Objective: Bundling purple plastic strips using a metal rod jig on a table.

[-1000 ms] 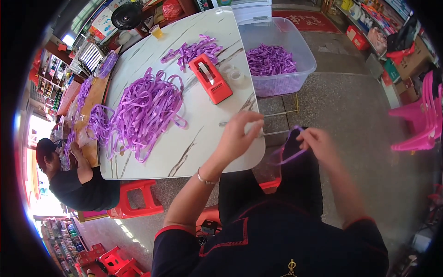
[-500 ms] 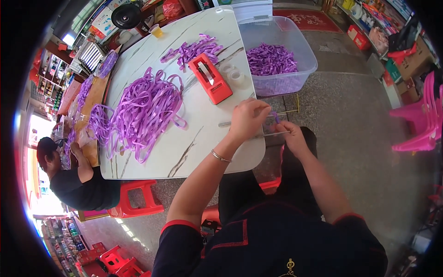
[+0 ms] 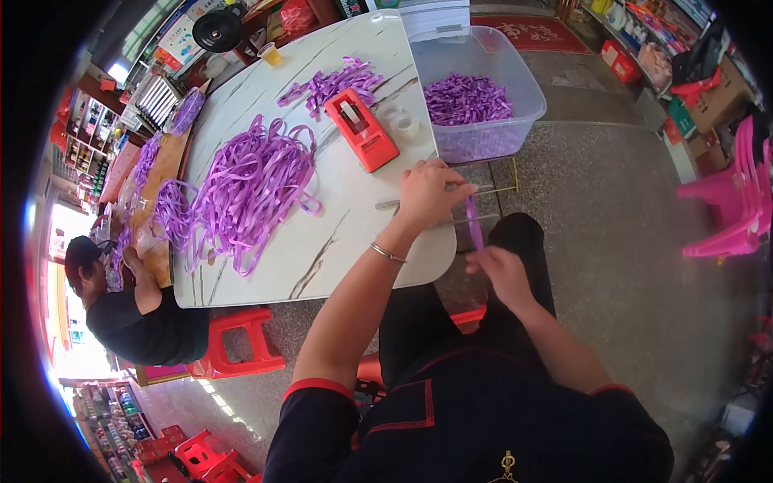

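Observation:
At the table's right edge, my left hand (image 3: 433,193) is closed in a pinch at the upper end of a purple ribbon (image 3: 473,221). The ribbon hangs down over the edge towards my lap. My right hand (image 3: 502,272), slightly blurred, is closed around its lower end. Thin metal rods (image 3: 486,217) stick out past the table edge beside the ribbon; my left hand lies over part of them. A large heap of purple ribbons (image 3: 251,189) lies on the table to the left, and a smaller pile (image 3: 342,83) lies farther back.
A red tape dispenser (image 3: 362,133) and clear tape rolls (image 3: 404,125) sit on the marble-patterned table (image 3: 338,258). Beyond its right edge stands a clear plastic bin (image 3: 527,109) of purple ribbon pieces. A cup (image 3: 271,55) stands far back. Another person (image 3: 133,310) sits at left.
My right hand has moved down, away from the rods, and the ribbon now stretches between my hands. My left hand has shifted slightly and still pinches near the rods.

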Demonstrator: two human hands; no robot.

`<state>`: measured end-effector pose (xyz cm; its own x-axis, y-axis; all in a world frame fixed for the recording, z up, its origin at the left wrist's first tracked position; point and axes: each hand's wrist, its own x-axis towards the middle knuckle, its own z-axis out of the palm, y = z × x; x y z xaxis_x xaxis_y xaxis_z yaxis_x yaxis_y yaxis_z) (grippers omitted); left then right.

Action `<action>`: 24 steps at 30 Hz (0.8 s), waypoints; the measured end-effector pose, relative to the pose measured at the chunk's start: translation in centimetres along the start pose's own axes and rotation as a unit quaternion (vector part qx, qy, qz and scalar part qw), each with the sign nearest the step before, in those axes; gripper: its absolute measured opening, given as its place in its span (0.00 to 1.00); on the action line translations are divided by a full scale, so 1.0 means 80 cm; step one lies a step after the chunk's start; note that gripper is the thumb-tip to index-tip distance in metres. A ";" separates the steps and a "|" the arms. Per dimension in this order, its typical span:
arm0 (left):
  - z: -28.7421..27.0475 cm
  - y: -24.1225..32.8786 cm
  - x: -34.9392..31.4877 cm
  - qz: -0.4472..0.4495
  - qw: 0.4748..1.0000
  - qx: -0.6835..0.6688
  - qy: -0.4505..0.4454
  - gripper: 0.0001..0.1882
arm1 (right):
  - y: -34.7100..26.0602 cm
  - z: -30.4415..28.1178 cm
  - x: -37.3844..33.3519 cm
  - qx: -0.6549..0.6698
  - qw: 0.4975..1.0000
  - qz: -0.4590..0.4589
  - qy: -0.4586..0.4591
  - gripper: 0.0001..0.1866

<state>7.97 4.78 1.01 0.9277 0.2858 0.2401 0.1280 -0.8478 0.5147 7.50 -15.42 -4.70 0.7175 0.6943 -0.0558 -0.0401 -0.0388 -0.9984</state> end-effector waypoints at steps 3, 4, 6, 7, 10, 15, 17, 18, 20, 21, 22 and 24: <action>0.000 -0.002 0.003 -0.013 1.000 -0.009 -0.021 0.12 | -0.017 -0.007 -0.059 -0.062 0.996 0.054 -0.030 0.12; -0.001 -0.002 0.005 -0.024 0.999 -0.012 -0.034 0.12 | -0.022 -0.009 -0.076 -0.084 0.996 0.021 -0.034 0.10; 0.002 -0.005 0.006 -0.015 1.000 -0.007 -0.026 0.12 | -0.034 -0.014 -0.107 -0.106 0.994 -0.014 -0.036 0.09; 0.004 -0.008 0.007 -0.008 1.000 -0.002 -0.019 0.12 | -0.041 -0.017 -0.121 -0.173 0.982 -0.057 -0.056 0.08; 0.003 -0.011 0.012 -0.044 0.996 -0.035 -0.069 0.10 | -0.043 -0.022 -0.157 -0.228 0.966 -0.097 -0.075 0.05; 0.004 -0.010 0.014 -0.041 0.996 -0.022 -0.077 0.11 | -0.058 -0.030 -0.188 -0.274 0.933 -0.213 -0.096 0.05; 0.002 -0.009 0.016 -0.040 0.996 -0.017 -0.082 0.11 | -0.052 -0.033 -0.200 -0.267 0.940 -0.186 -0.103 0.05; 0.001 -0.009 0.017 -0.045 0.994 -0.024 -0.092 0.11 | -0.049 -0.033 -0.205 -0.259 0.946 -0.158 -0.111 0.05; 0.001 -0.009 0.018 -0.048 0.993 -0.029 -0.103 0.12 | -0.045 -0.033 -0.211 -0.230 0.959 -0.115 -0.117 0.05; 0.001 -0.009 0.017 -0.045 0.994 -0.021 -0.100 0.12 | -0.043 -0.033 -0.214 -0.200 0.969 -0.071 -0.126 0.06; 0.001 -0.010 0.017 -0.043 0.994 -0.014 -0.098 0.12 | -0.043 -0.032 -0.215 -0.201 0.969 -0.072 -0.125 0.06; 0.000 -0.007 0.018 -0.057 0.992 -0.015 -0.111 0.12 | -0.042 -0.029 -0.218 -0.127 0.984 0.004 -0.125 0.07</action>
<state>9.25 5.69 1.11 0.9626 0.2707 -0.0072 0.2295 -0.8013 0.5525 -3.26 -29.03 -0.34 0.5235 0.8468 -0.0942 0.1529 -0.2021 -0.9673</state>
